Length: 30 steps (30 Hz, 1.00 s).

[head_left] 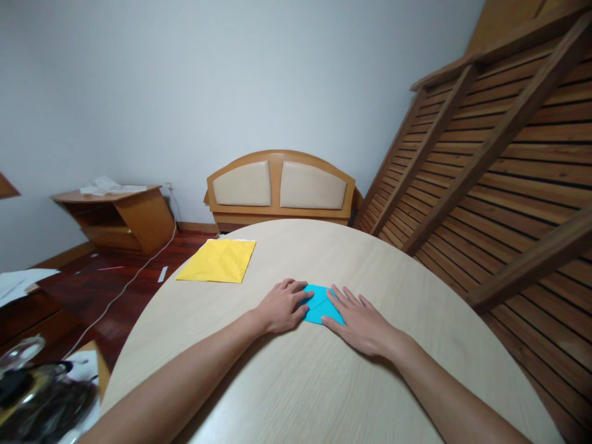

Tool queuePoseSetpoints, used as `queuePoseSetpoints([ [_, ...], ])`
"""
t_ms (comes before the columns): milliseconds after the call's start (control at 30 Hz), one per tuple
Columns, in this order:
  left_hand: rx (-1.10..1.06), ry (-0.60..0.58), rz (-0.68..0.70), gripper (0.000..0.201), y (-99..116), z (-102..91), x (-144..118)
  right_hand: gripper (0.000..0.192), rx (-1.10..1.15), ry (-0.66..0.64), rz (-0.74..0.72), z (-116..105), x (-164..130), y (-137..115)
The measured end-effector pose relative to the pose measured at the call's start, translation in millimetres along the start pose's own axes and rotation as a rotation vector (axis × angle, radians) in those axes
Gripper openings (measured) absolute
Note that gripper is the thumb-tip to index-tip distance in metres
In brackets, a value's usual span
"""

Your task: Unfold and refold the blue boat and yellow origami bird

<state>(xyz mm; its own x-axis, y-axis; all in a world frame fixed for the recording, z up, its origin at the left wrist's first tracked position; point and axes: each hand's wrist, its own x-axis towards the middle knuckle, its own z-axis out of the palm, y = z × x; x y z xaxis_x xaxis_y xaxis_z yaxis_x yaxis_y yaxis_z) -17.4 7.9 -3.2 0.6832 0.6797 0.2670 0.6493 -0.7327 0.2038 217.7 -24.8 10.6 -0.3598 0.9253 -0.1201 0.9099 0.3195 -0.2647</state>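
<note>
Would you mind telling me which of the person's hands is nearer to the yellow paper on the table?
The left. The left hand rests on the blue paper, just right of and nearer the camera than the yellow paper. The right hand lies farther right, across the blue paper.

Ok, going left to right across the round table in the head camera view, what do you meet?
Yellow folded paper → left hand → blue folded paper → right hand. Both hands press on the blue paper, on the light wooden table.

No legible text, labels, brand marks or numbers appear in the view. All visible surfaces are unmarked.
</note>
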Motion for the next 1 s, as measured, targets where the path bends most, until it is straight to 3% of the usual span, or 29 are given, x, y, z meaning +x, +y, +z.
queuePoseSetpoints([
  [200,-0.003,-0.056,0.075,0.047,-13.9,-7.8,-0.9,0.07,-0.004,0.065,0.018,5.5,4.1,-0.3],
  [433,-0.034,-0.075,0.163,0.045,-18.5,-13.7,0.0,0.057,-0.047,0.339,0.07,17.2,21.1,-9.1],
  [533,-0.044,-0.066,0.165,0.042,-16.3,-13.9,-0.3,0.057,-0.099,0.383,0.083,19.8,22.5,-16.6],
  [833,-0.047,-0.039,0.143,0.039,-11.4,-13.3,2.1,0.09,-0.062,0.309,0.104,21.6,13.5,-27.8],
  [1000,-0.031,-0.037,0.139,0.038,-10.7,-12.4,1.6,0.084,-0.041,0.177,0.016,21.6,0.5,-31.5],
])
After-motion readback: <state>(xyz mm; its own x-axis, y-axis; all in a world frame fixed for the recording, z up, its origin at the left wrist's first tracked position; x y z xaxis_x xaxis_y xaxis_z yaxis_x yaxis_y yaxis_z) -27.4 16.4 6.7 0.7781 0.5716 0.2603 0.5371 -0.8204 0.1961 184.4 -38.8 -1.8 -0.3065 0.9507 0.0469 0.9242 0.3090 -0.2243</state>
